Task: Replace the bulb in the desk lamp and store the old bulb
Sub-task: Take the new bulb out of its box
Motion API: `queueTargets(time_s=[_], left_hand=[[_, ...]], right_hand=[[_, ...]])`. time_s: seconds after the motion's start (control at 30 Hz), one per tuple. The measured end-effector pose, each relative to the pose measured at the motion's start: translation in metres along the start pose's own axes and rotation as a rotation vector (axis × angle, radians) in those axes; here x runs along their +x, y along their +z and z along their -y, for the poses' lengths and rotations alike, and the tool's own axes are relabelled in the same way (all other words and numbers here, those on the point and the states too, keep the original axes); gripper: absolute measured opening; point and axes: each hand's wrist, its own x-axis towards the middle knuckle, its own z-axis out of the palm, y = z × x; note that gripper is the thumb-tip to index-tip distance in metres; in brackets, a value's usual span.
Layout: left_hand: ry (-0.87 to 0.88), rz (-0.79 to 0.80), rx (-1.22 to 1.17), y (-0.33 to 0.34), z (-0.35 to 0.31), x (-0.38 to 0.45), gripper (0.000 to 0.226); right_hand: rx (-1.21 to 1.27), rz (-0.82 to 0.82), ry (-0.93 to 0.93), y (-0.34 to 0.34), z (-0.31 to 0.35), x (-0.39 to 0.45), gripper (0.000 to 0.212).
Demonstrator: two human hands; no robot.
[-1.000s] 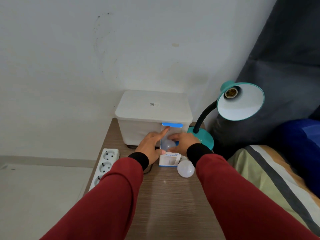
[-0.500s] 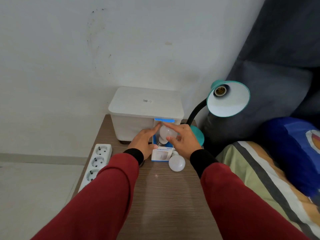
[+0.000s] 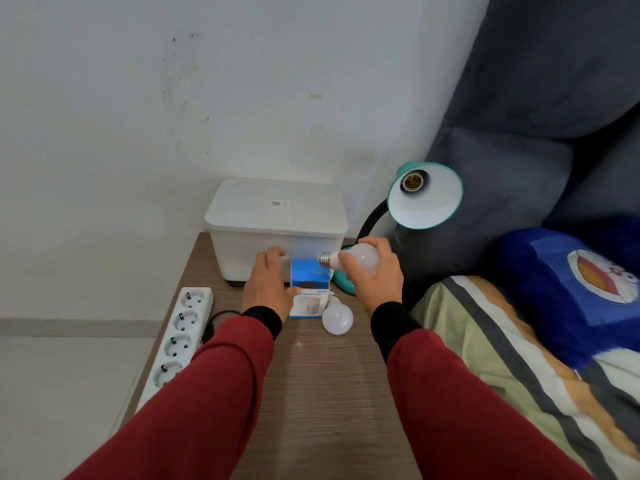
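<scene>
My right hand (image 3: 375, 277) grips a white bulb (image 3: 360, 259) lying sideways, its metal screw base pointing left over the blue and white bulb box (image 3: 309, 289). My left hand (image 3: 268, 284) holds that box by its left side on the wooden table (image 3: 329, 393); the box's top flap is open. A second white bulb (image 3: 337, 318) lies loose on the table just right of the box. The teal desk lamp (image 3: 424, 195) stands at the back right, its shade facing me with an empty socket (image 3: 412, 181).
A white lidded storage bin (image 3: 277, 223) stands against the wall behind the box. A white power strip (image 3: 176, 341) runs along the table's left edge with a black cable beside it. A bed with a striped blanket (image 3: 519, 358) and blue pillow borders the right.
My right hand has drawn the bulb out of the box and moved it up and to the right. The left hand stays on the box.
</scene>
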Motion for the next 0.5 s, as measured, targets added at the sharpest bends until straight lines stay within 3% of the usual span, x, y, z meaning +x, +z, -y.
queueTargets(time_s=[0.1, 0.27, 0.5], left_hand=[[0.109, 0.005, 0.036, -0.002, -0.001, -0.001, 0.077], [0.268, 0.143, 0.157, 0.003, -0.001, 0.002, 0.038], [0.287, 0.158, 0.235, 0.008, -0.004, 0.009, 0.037]], right_hand=[[0.118, -0.077, 0.1, -0.002, -0.004, 0.001, 0.031], [0.153, -0.064, 0.149, -0.002, -0.008, -0.002, 0.025], [0.134, -0.053, 0.183, 0.003, -0.011, 0.001, 0.03]])
